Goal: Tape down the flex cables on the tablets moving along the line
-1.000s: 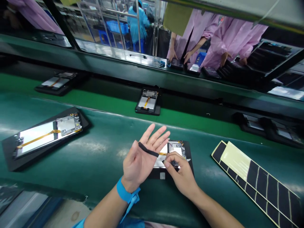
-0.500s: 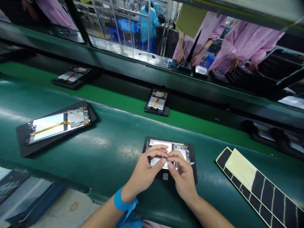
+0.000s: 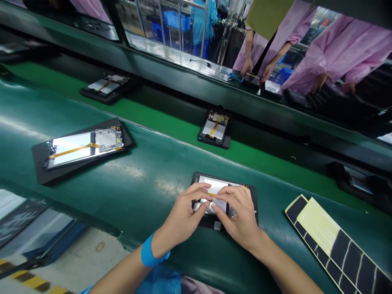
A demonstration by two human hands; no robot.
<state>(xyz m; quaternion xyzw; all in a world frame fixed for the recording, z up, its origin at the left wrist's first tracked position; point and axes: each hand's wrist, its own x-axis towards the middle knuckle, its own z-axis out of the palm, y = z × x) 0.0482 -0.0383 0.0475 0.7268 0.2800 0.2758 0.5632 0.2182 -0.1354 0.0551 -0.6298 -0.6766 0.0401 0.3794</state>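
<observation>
One tablet (image 3: 210,182), seemingly midway: inner side uncovered, ribbon (image 3: 212,195) already laid across; remainder of work not shown. At lower centre of frame, on bench (image 3: 153,163), beneath left hand (image 3: 183,210) and right hand (image 3: 241,211), both curled, fingertips narrowed close together near ribbon; cannot tell what, if anything, pinched.

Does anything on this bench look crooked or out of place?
Two small things. At left, the opened silver-and-black device with an orange ribbon sits slightly askew on its flat black pad, their edges not parallel. A tiny pale curled scrap lies loose on the bright green belt; I can't tell what it is.
</observation>
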